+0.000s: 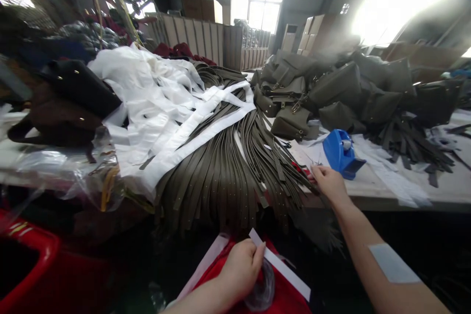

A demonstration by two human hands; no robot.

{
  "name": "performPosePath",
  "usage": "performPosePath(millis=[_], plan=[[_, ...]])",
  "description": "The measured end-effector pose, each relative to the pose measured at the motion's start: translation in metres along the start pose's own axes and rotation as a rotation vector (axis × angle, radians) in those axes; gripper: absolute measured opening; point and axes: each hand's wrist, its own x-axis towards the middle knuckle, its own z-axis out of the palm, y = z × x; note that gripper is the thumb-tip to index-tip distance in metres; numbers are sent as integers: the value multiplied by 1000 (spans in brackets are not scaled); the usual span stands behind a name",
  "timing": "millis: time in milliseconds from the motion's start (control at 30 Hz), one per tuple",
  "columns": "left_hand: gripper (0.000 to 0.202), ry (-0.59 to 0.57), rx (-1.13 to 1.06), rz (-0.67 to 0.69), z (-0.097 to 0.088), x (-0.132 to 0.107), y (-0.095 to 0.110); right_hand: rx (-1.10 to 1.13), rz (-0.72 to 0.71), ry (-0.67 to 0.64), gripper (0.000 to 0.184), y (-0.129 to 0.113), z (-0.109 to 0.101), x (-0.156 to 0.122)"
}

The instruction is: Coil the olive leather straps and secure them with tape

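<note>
My left hand point(241, 267) is low in front of my body, pinching a narrow white strip point(287, 274) between thumb and fingers. The strip slants down to the right over red fabric point(209, 274), where a clear roll-like ring point(262, 287) also lies. My right hand point(329, 184) is at the table's front edge, fingers closed at a small red-handled tool point(300, 169) whose kind I cannot make out. Just beyond it stands a blue tape dispenser point(338, 149). To its left, a thick bundle of olive-brown straps point(217, 171) hangs over the edge.
White sheet material point(147, 93) is heaped on the left, beside a dark bag point(69, 103) and clear plastic point(84, 171). Olive bags point(334, 88) are piled at the back right, with more straps point(408, 142) before them. A red bin point(47, 245) stands at lower left.
</note>
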Motion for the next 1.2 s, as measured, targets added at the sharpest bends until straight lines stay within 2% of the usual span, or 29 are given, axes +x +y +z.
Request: performPosePath(millis=[67, 100, 167, 233, 267, 367, 433, 500, 567, 667, 700, 733, 833, 933, 1033, 1200], plan=[[48, 16, 3, -10, -1, -1, -3, -42, -46, 13, 28, -10, 1, 16], [48, 29, 2, -17, -1, -2, -5, -58, -74, 24, 29, -16, 0, 15], [48, 58, -20, -27, -2, -2, -9, -57, -140, 0, 33, -25, -2, -7], [48, 88, -59, -28, -2, -1, -13, -26, -212, -171, 32, -30, -2, -47], [47, 98, -79, -29, -2, 0, -14, -10, -243, -322, 32, -30, 0, -71], [47, 90, -106, -53, -1, 0, -15, -66, -229, -669, 37, -24, 8, -139], [49, 55, -88, -76, -1, 1, -14, -134, -175, -792, 35, -17, 14, -171], [51, 7, -61, -78, -2, 2, -13, -116, -139, -868, 29, -7, 15, -187], [51, -51, -48, -17, -3, 2, -12, -68, -115, -807, 31, 2, 9, -191], [44, -111, -58, 118, -6, 3, -11, -121, -78, -545, 35, 10, -16, -184], [42, -116, -68, 131, -6, 2, -11, -135, -85, -512, 35, 9, -27, -180], [40, -119, -84, 118, -7, 2, -11, -131, -105, -535, 36, 7, -38, -178], [40, -132, -176, 0, -7, 1, -13, -73, -221, -806, 39, -6, -63, -174], [42, -106, -215, -50, -5, 0, -14, -144, -300, -964, 40, -17, -70, -176], [43, -64, -161, -24, -6, 0, -15, -305, -350, -948, 39, -22, -66, -179], [43, -70, -136, -25, -7, 0, -13, -487, -455, -882, 37, -29, -60, -185]])
